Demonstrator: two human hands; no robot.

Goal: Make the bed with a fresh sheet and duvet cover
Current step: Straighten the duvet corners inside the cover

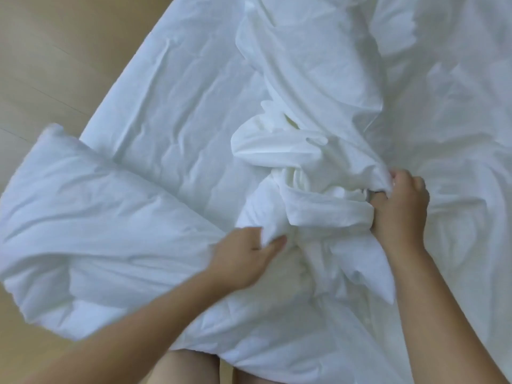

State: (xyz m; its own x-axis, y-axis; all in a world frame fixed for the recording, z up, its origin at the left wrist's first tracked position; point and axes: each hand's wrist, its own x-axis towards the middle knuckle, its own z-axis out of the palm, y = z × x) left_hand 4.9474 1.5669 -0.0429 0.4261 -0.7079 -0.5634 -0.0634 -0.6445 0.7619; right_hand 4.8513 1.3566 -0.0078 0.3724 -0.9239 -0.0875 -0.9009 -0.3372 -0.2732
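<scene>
The left hand (249,259) had its thumb and fingers closed on a fold of white cloth at the near end of the bunched duvet cover (310,151). Whether that fold also took in the duvet's edge could not be told. The right hand (399,206), well apart from the left, was clenched around a twisted band of the same cover, knuckles up. Between the hands the cover lay gathered in rumpled loops, and from there it trailed away up the middle of the bed (110,112). The thick, puffy duvet (83,217) lay to the left, hanging past the bed's near corner over the pale wooden floor (41,65). A wrinkled white sheet (180,106) was spread beneath everything. Bare legs (191,367) showed at the bottom edge.
</scene>
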